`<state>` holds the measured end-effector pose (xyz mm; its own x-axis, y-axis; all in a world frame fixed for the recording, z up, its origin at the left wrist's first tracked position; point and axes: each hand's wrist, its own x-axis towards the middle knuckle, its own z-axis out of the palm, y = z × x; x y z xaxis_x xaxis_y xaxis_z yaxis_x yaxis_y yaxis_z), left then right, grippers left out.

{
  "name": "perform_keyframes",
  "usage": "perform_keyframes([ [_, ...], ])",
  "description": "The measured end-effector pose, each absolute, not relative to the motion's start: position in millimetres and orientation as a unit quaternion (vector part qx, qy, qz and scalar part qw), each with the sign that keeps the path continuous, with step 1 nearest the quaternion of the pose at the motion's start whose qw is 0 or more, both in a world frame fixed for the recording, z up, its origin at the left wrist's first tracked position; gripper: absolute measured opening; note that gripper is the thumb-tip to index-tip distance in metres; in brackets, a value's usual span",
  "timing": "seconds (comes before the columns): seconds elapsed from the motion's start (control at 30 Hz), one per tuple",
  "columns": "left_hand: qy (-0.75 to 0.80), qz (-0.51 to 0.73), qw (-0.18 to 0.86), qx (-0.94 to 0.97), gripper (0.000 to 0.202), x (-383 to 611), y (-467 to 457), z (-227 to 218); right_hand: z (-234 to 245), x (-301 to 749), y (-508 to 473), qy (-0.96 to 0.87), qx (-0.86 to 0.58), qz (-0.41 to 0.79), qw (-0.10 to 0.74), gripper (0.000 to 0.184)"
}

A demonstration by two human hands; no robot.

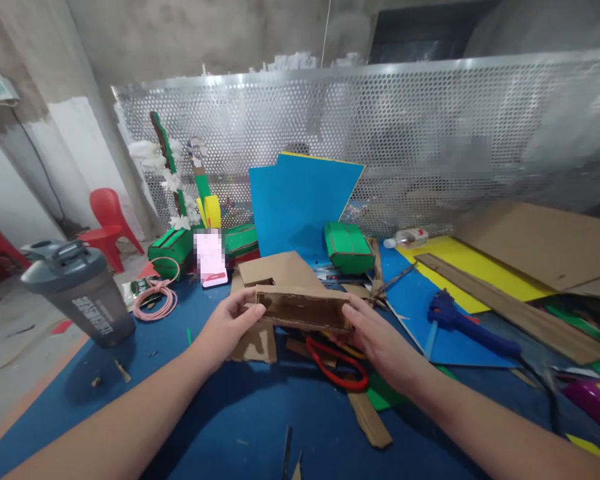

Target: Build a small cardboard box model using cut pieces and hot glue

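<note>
A small open cardboard box, long and shallow, is held between my two hands above the blue table. My left hand grips its left end, thumb at the front edge. At the right end, my right hand is closed on the box in the same way. The open side faces me and shows a bare brown inside. Just under the box lie red-handled scissors, their blades hidden. Cut cardboard pieces lie behind and below the box.
A grey shaker bottle stands at the left, near a coiled pink cable and a phone. Green boxes and blue sheets stand behind. A blue glue gun, cardboard strips and a plastic bottle lie right.
</note>
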<state>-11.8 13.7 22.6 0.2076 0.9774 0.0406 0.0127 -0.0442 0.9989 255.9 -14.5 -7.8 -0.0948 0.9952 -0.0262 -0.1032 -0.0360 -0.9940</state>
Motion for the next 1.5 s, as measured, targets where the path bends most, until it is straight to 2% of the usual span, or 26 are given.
perform_keyframes([
  [0.1, 0.440, 0.451, 0.556, 0.543, 0.062, -11, 12, 26, -9, 256, -15, -0.495, -0.457, 0.552, 0.492, 0.059],
  [0.63, 0.448, 0.433, 0.557, 0.549, 0.069, -13, 17, 25, 0, 256, -16, -0.496, -0.444, 0.560, 0.493, 0.068],
  [1.1, 0.471, 0.423, 0.503, 0.588, 0.054, -16, 18, 18, 6, 253, -20, -0.499, -0.450, 0.553, 0.492, 0.072],
  [1.27, 0.452, 0.422, 0.533, 0.578, 0.053, -19, 18, 16, 3, 254, -20, -0.509, -0.436, 0.549, 0.500, 0.071],
  [1.5, 0.420, 0.429, 0.595, 0.534, 0.062, -18, 18, 17, 3, 255, -22, -0.532, -0.423, 0.532, 0.505, 0.066],
])
